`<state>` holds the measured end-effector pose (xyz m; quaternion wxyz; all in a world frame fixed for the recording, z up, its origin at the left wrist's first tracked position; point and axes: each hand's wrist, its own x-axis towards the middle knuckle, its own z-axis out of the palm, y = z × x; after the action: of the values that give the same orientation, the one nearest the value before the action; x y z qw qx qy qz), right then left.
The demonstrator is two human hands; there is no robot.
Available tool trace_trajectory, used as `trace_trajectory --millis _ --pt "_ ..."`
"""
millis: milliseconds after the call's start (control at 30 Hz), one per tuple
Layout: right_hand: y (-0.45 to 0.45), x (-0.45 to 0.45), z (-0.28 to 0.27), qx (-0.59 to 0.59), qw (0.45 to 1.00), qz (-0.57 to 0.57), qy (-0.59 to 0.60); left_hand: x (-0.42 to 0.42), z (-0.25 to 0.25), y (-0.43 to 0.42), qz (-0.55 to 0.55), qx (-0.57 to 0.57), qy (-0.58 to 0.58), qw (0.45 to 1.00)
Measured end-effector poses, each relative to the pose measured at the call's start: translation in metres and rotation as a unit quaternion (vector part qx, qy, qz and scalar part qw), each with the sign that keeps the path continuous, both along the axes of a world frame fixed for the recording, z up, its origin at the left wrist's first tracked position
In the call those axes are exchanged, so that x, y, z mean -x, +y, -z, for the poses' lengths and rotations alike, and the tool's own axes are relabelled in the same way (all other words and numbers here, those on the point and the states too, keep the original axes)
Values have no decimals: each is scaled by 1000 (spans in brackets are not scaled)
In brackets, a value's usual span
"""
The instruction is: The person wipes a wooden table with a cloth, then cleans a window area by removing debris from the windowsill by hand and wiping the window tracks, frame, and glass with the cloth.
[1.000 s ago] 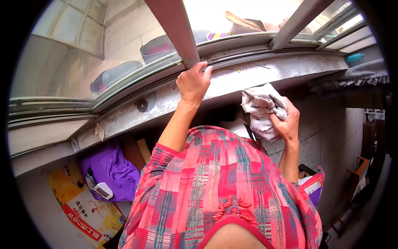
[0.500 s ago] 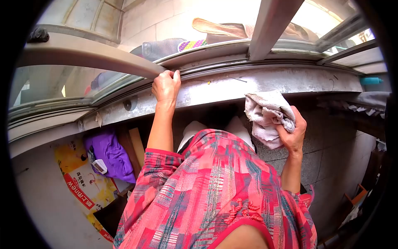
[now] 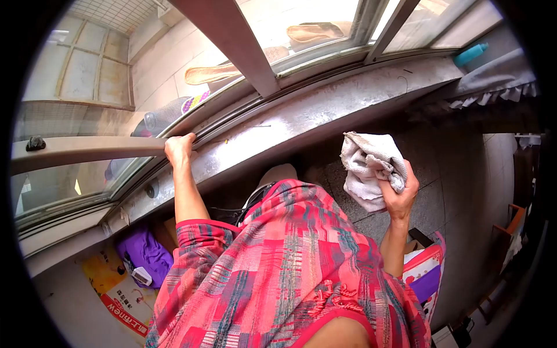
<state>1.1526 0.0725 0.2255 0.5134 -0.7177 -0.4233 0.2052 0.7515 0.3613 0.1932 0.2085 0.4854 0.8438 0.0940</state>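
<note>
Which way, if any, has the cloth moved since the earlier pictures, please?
Yes, it has moved: in this view the cloth has shifted away from the sill, leaving a visible gap.

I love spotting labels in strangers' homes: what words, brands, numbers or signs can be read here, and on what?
"新上市new": on the slanting red band of the yellow-and-white printed panel.
Small dark characters beside that band: too small to read surely.
White rectangular device on the crumpled purple cloth: any marking is too small.
</note>
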Motion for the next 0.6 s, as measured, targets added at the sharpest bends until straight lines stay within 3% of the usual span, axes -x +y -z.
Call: trace_trajectory --millis 100,167,200,233,267,300,333,367,400,433,600 --pt "-19 -3 7 -19 999 44 6 2 6 -4 9 -35 40 999" --pt "-28 -3 8 -17 998 57 13 2 5 -9 -14 -91 -207 974" --pt "-31 -3 6 -14 997 75 7 3 4 -15 -17 -102 -340 935" --pt "-33 -3 6 -9 996 91 2 0 0 -17 -19 -103 -338 935" --pt "-35 -3 8 -18 994 105 33 0 -3 -18 -23 -78 -516 853" --pt "-34 -1 6 -20 992 118 45 4 -3 -18 -27 -53 -674 736" --pt "-33 -2 10 -31 992 119 39 9 8 -15 -6 -36 -754 656" --pt "-31 -4 13 -42 991 120 31 -16 -10 -26 -70 -79 -744 660" --pt "-28 -4 12 -44 992 113 33 -23 -15 -30 -49 -48 -768 637" --pt "-24 -4 11 -43 993 104 30 -31 -16 -29 14 2 -820 573" --pt "2 -7 0 -39 996 80 -19 -69 8 -20 11 22 -815 578"
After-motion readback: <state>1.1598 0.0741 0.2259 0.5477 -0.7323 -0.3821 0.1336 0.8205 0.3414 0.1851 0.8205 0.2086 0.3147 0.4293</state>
